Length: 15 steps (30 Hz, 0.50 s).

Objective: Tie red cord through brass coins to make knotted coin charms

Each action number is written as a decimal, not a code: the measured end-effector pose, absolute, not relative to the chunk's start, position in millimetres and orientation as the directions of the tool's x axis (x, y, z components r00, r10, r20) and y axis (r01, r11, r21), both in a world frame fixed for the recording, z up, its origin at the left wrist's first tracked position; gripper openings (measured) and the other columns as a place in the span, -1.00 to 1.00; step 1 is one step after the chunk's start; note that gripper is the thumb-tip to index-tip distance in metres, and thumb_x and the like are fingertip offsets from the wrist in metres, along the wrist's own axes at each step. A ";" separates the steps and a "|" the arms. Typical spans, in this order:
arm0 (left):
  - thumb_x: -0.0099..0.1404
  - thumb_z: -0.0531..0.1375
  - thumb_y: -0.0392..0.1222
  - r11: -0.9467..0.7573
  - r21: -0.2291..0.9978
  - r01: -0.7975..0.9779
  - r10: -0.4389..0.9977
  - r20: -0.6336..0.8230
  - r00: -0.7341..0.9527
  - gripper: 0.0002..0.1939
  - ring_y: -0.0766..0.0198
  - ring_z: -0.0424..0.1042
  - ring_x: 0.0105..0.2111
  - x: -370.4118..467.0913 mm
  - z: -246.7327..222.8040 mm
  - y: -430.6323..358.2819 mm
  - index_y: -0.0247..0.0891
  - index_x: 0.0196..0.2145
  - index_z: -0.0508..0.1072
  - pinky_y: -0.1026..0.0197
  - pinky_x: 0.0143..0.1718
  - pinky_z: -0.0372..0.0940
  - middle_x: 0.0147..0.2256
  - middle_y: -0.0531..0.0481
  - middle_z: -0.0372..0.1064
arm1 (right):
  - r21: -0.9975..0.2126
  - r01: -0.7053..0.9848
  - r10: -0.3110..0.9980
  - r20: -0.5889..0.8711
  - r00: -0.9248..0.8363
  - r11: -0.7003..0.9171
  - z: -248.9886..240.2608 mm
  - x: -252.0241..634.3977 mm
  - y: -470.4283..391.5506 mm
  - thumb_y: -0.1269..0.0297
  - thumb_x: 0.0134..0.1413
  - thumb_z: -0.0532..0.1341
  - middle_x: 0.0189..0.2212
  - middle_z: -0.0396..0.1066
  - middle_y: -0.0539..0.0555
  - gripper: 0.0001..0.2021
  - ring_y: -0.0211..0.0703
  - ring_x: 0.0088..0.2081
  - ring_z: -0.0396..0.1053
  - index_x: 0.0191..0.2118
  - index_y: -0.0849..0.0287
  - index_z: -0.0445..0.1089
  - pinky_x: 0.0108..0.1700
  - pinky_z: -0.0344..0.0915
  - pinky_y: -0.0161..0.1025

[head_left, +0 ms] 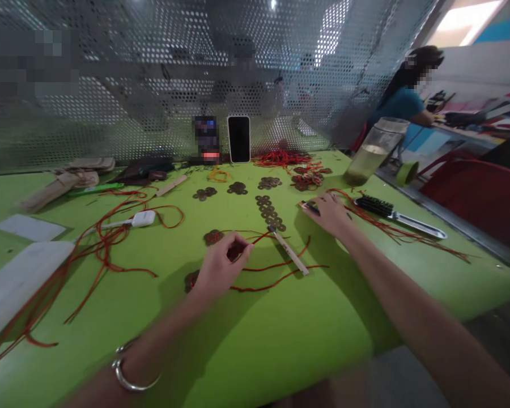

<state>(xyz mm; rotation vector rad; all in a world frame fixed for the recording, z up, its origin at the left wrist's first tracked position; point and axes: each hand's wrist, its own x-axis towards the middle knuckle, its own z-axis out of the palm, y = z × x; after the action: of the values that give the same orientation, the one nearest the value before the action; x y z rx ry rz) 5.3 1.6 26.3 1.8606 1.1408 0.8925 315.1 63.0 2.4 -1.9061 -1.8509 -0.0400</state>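
Near the middle of the green table, my left hand [223, 263] is closed in a pinch on a red cord [261, 238], which runs right towards a pale stick with a dark tip [291, 252]. Bunches of round coins with red cord [212, 237] lie beside and partly under this hand, and loose cord ends [263, 289] stretch to its right. My right hand [329, 214] rests on the table with its fingers bent over a slim dark thing with an orange end [308, 208], mostly hidden. Left of it lies a row of coins [270, 213].
Coin clusters [238, 188] and a red cord heap [280, 158] lie at the back, before a propped phone [239, 139]. A jar of liquid [372, 153] and a brush [399, 218] are right; tangled cords [106, 249] and a white box [29, 277] left. A person [408, 96] sits beyond.
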 end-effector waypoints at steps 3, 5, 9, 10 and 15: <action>0.24 0.15 -0.12 -0.309 0.885 0.347 0.934 0.213 0.288 -0.83 0.34 0.35 -0.47 -1.2 29.5 3.3 -0.28 -0.38 0.35 0.31 -0.47 0.30 -0.45 0.04 0.36 | -0.429 0.900 0.919 0.379 0.106 0.073 8.1 304.0 59.0 0.10 0.18 0.00 -0.16 0.35 0.36 -0.65 0.22 -0.01 0.21 -0.20 0.27 0.37 0.04 0.06 0.16; 0.24 0.16 -0.11 -0.336 0.887 0.317 0.932 0.265 0.247 -0.83 0.35 0.35 -0.49 -5.9 30.5 5.2 -0.28 -0.38 0.35 0.33 -0.49 0.29 -0.47 0.05 0.35 | -0.549 0.825 0.917 0.384 0.110 0.132 14.8 283.4 52.2 0.09 0.23 -0.10 -0.17 0.36 0.30 -0.63 0.12 -0.07 0.28 -0.10 0.23 0.28 -0.03 0.16 0.08; 0.25 0.16 -0.17 -0.460 0.839 0.291 0.888 0.428 0.171 -0.88 0.37 0.37 -0.48 -17.0 32.4 11.1 -0.25 -0.39 0.32 0.34 -0.45 0.29 -0.48 0.08 0.36 | -0.832 0.515 0.967 0.254 0.025 0.206 25.6 223.4 29.8 -0.07 0.23 -0.24 -0.40 0.35 0.05 -0.56 -0.17 -0.44 0.33 -0.02 0.07 0.14 -0.43 0.31 -0.23; 0.26 0.15 -0.19 -0.505 0.799 0.326 0.863 0.479 0.161 -0.90 0.37 0.37 -0.48 -20.5 33.7 12.6 -0.25 -0.38 0.32 0.33 -0.44 0.28 -0.47 0.08 0.36 | -0.888 0.420 0.978 0.207 -0.005 0.190 27.9 208.1 23.8 -0.11 0.22 -0.24 -0.45 0.32 0.01 -0.54 -0.24 -0.51 0.28 -0.07 0.06 0.18 -0.50 0.27 -0.30; 0.24 0.15 -0.31 -0.718 0.317 0.619 0.592 0.747 0.304 -0.97 0.33 0.33 -0.45 -37.4 44.9 16.7 -0.24 -0.37 0.35 0.27 -0.37 0.23 -0.47 0.05 0.37 | -0.821 -0.421 0.914 -0.277 -0.295 -0.385 37.4 154.2 4.6 -0.28 -0.05 0.05 -0.64 0.00 -0.11 -0.47 -0.41 -0.65 -0.08 -0.51 0.17 0.19 -0.67 -0.09 -0.45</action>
<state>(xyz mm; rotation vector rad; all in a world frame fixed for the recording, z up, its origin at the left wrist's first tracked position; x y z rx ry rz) -37.4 16.7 44.9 2.5606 1.1895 1.4452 154.2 4.6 37.4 -0.9493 -0.7927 1.8229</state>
